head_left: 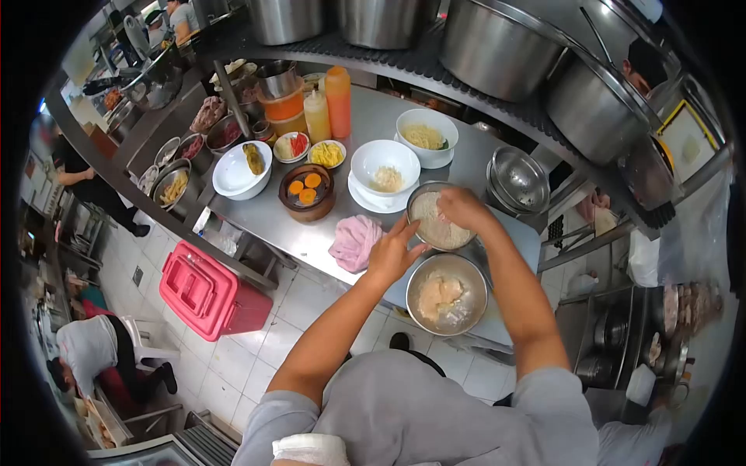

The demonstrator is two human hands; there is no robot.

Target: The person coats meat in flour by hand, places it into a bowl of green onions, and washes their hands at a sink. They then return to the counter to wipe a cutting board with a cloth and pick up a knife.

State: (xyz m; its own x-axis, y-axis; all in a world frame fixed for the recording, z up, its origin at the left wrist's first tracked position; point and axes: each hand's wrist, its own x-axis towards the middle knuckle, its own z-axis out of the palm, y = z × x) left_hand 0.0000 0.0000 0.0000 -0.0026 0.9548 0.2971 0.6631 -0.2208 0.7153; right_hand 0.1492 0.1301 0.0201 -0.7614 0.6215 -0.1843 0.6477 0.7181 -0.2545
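A metal bowl of pale crumbs (426,211) sits on the steel counter in front of me. My left hand (392,252) holds its near left rim, thumb and fingers against the edge. From the right, my right hand (464,208) reaches into this bowl with its fingers bent down at the crumbs; whatever they hold is hidden. Closer to me stands a second metal bowl (416,309) with light-coloured, floury pieces (440,293) in it. A crumpled pink cloth (356,242) lies left of my left hand. Behind the crumbs is a white bowl (365,159) with a small pale heap inside.
Across the counter (264,229) stand a brown pot with orange rounds (289,200), a white noodle bowl (441,116), sauce bottles (339,101) and stacked colanders (519,182). Large steel pots (497,50) crowd the shelf overhead. A red lidded bin (203,299) is on the floor; other people are farther off.
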